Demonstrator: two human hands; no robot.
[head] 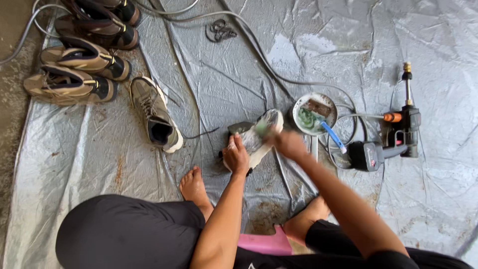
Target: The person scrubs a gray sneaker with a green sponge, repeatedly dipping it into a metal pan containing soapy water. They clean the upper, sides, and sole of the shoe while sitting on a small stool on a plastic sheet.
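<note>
While pinned under the left hand point(236, 157), wet shoe point(256, 137) on grey sheet point(259, 65), just left of the round dish point(314, 113). Fingers wrapped around its heel. Right hand point(289, 143) blurred over the toe; grip hard to make out, something green at the fingertips.

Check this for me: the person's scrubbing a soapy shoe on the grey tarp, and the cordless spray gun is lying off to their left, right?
Not quite. The head view shows the spray gun lying to the person's right, beyond the small dish. The rest holds: the left hand steadies the soapy shoe on the grey tarp while the right hand scrubs.
</note>
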